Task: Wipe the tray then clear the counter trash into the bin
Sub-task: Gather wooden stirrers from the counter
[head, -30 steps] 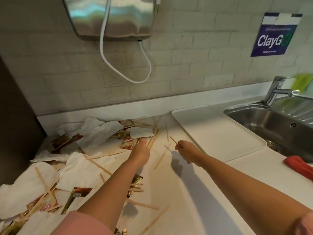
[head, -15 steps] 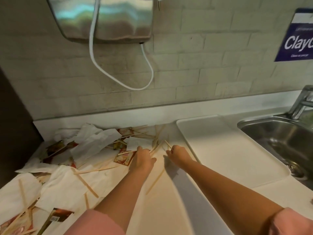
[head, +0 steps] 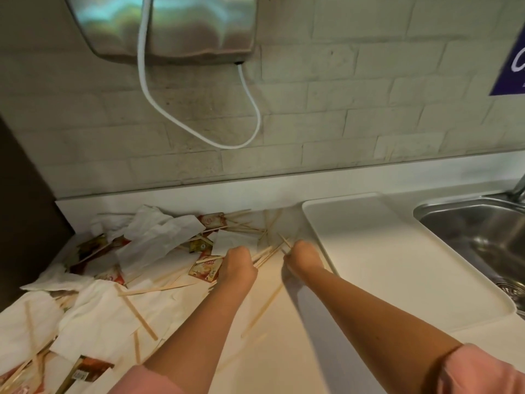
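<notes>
Fingers of the left hand (head: pixel 237 264) curl under, hidden, so its grasp cannot be told; the right hand (head: pixel 304 257) pinches stir sticks (head: pixel 285 240) beside the tray (head: pixel 383 265); sink (head: pixel 483 231) cropped.

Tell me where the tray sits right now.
In the head view the tray lies on the right side of the counter, between the sink on its right and the right hand at its left edge.

a steel box (head: pixel 170 24) on the tiled wall (head: pixel 369 81) trails a white cord (head: pixel 227 146); a sink (head: pixel 483 231) sits right.
</notes>
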`<state>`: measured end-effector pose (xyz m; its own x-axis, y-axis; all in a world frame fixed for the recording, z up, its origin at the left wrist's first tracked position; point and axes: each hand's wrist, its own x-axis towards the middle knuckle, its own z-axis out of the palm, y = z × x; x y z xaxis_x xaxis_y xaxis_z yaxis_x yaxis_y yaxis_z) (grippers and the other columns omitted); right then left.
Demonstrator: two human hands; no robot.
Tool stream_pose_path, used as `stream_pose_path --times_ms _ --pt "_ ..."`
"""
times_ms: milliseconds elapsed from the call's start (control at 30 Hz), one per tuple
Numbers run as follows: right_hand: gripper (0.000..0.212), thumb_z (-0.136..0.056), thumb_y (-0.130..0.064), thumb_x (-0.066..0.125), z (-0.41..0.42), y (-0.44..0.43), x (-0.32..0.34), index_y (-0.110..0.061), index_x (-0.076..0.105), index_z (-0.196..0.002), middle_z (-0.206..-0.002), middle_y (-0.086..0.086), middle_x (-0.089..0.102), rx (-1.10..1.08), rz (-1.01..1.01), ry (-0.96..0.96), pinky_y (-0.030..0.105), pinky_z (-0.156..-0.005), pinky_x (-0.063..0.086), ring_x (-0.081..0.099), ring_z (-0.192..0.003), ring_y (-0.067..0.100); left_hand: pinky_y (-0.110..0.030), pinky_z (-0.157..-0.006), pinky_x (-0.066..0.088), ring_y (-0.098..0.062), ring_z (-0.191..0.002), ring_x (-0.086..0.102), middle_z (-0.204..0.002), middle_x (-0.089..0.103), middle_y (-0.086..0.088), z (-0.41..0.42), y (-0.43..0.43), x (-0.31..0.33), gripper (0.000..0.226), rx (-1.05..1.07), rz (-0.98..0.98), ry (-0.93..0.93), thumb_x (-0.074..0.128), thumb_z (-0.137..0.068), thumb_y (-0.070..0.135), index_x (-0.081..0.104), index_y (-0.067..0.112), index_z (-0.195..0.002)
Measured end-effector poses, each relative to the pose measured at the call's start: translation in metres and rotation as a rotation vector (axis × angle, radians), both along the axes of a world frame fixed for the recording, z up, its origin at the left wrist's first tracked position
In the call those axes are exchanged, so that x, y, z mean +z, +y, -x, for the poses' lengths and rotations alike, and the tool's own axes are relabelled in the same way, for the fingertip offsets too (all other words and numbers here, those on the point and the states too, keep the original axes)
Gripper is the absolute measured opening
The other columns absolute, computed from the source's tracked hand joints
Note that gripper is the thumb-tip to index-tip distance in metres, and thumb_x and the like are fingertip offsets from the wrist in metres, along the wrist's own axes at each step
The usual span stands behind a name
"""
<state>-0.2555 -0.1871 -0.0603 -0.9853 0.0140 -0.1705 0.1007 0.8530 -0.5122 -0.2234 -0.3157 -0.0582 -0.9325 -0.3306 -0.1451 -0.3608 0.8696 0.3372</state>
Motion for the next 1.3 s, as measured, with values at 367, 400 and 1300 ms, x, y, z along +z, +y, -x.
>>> stream_pose_path --times_ms 367,400,1300 --pt "0.027 -0.094 -0.011 0.047 -0.009 -0.002 0.009 -0.004 0.054 -0.12 -0.118 0.01 0.059 0.034 -0.13 -0.066 0.031 -0.085 0.047 0.06 -0.108 0.026 -0.029 -0.069 0.041 -0.027 -0.094 0.057 -0.11 0.061 -0.013 -0.017 -0.02 0.008 0.022 -0.045 -0.181 -0.069 0.048 -0.092 0.013 0.058 0.005 -0.109" --pt "0.029 -0.095 -0.012 0.044 -0.01 -0.002 0.011 -0.004 0.05 -0.123 -0.121 0.012 0.059 0.018 -0.101 -0.066 0.033 -0.087 0.047 0.059 -0.111 0.027 -0.031 -0.072 0.043 -0.026 -0.095 0.057 -0.112 0.061 -0.013 -0.018 -0.022 0.012 0.023 -0.044 -0.226 -0.06 0.045 -0.094 0.014 0.055 0.003 -0.112" --pt "0.026 -0.103 -0.03 0.029 -0.074 -0.044 0.038 -0.015 0.049 -0.093 -0.068 0.007 0.056 0.255 0.925 -0.341 0.026 -0.048 0.051 0.056 -0.052 0.016 -0.029 -0.063 0.042 -0.018 -0.072 0.05 -0.083 0.051 -0.009 -0.046 -0.009 0.053 0.019 0.345 -1.44 0.246 0.033 -0.1 0.005 0.05 0.008 -0.093"
